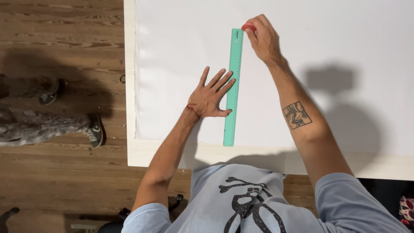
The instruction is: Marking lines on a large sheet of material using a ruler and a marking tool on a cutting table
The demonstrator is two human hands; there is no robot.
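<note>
A long teal ruler (233, 86) lies upright across a white sheet of fabric (327, 47) spread over a pale table (130, 86). My left hand (211, 95) rests flat on the sheet with fingers spread, its fingertips and thumb pressing the ruler's left edge near the middle. My right hand (263, 39) is at the ruler's far end, pinching a small red piece, likely chalk (249, 26), against the ruler's top right corner.
To the left, on the wooden floor (60, 43), another person's legs and dark sneakers (95, 129) stand close to the table's left edge. Shadows fall across the sheet at the right. The table's near edge runs just in front of my torso.
</note>
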